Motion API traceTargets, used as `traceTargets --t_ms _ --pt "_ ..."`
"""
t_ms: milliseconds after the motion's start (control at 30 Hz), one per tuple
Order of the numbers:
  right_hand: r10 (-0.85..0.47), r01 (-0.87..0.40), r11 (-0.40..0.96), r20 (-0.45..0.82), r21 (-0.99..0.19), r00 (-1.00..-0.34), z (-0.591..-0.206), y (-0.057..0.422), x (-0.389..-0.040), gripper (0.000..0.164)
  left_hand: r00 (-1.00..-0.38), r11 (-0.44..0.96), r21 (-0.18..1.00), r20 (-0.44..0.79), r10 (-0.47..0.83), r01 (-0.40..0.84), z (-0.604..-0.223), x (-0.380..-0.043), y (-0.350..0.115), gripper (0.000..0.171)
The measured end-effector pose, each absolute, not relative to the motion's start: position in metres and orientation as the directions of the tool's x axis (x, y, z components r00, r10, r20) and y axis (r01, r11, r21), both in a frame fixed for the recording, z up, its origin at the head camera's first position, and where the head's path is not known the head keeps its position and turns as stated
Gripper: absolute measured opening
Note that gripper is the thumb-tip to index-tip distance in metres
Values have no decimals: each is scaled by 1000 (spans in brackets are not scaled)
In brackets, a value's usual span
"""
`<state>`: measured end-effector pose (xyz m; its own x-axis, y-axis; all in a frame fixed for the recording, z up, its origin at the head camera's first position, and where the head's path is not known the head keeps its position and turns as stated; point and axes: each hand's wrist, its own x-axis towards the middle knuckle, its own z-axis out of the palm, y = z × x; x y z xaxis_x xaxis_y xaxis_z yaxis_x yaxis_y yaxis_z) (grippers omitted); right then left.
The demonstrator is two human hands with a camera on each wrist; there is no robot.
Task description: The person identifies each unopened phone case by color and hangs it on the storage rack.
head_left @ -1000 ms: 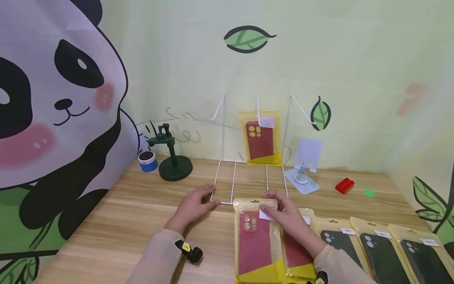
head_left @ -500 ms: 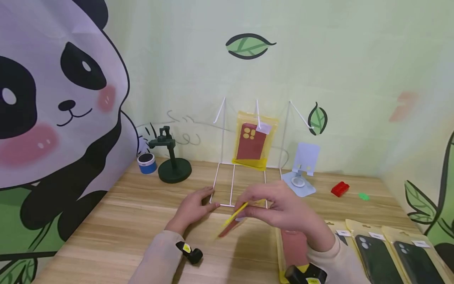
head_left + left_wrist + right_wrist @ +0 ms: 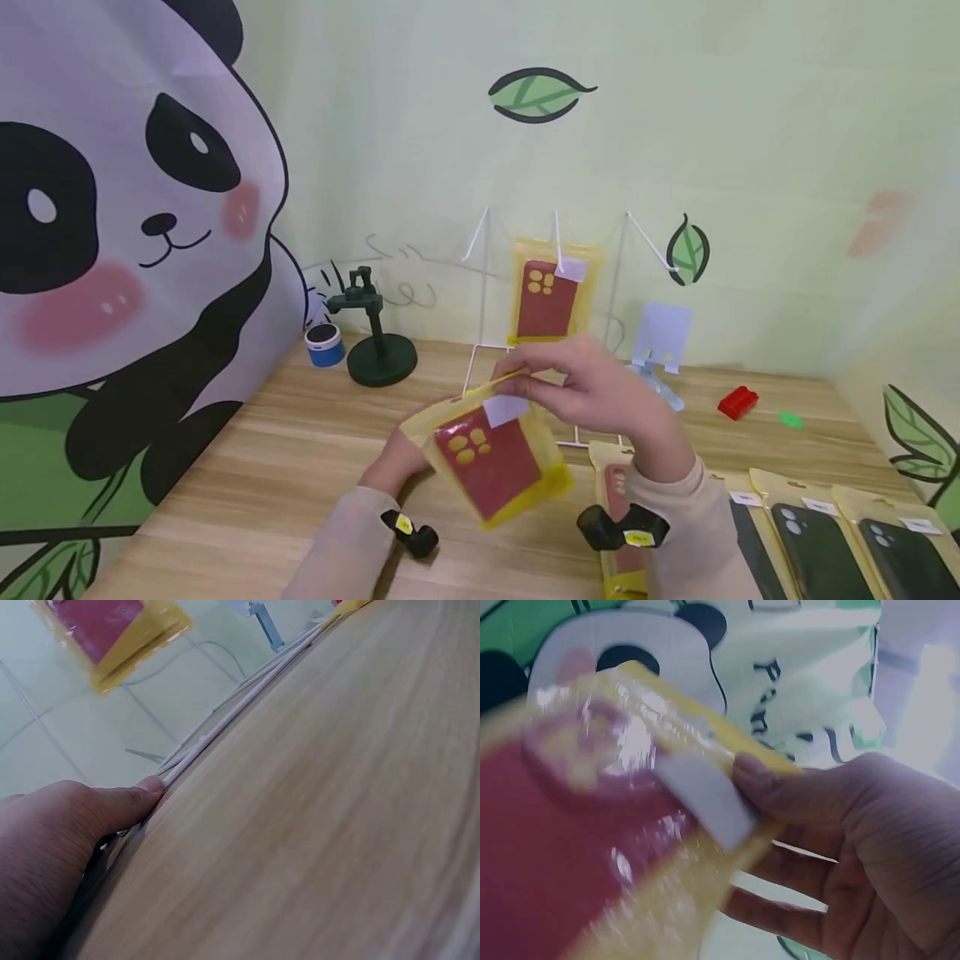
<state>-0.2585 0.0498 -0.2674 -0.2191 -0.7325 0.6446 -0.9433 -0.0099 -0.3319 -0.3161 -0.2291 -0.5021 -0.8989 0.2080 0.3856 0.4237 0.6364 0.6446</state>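
Note:
My right hand (image 3: 600, 396) pinches the top edge of a phone case in a clear and yellow bag (image 3: 487, 467), with thumb and fingers near its white label (image 3: 505, 409). The dark red case hangs tilted above the table, in front of a white wire display rack (image 3: 470, 367). A similar bagged red phone case (image 3: 547, 308) hangs on the rack's middle hook. My left hand (image 3: 399, 460) lies at the front left of the rack's base, partly hidden by the held bag. In the left wrist view its straight thumb (image 3: 127, 806) touches a white rod (image 3: 247, 703); the fingers are hidden.
Another bagged red case (image 3: 617, 500) lies under my right forearm. Several bagged dark cases (image 3: 817, 542) lie at the right front. Behind stand a dark green stand (image 3: 381, 360), a blue-and-white round object (image 3: 325, 348), a pale phone stand (image 3: 663, 333) and a red block (image 3: 738, 402).
My right hand has lifted a bagged red case off the table and carried it left and toward the rack, turning its front into view. The left hand stays at the rack base.

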Motion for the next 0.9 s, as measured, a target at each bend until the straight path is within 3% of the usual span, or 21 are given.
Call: traceTargets --t_ms 133,267,367,567,900 --pt "-575 -913 162 716 -375 -396 -269 63 -277 12 -941 749 582 297 165 315 -488 -312 -222 52" --pt "-335 -814 290 744 -503 -578 -268 73 -291 3 -959 778 566 224 173 272 -483 -317 -220 64" --pt "-149 -733 313 731 -604 -666 -268 78 -299 14 -962 779 570 213 169 263 -483 -317 -220 64" --pt "101 -645 225 676 -730 -730 -273 84 -309 28 -958 780 561 223 181 278 -487 -316 -219 64" --pt "179 -632 162 652 -758 -736 -283 81 -319 29 -966 785 566 201 162 250 -490 -314 -217 63"
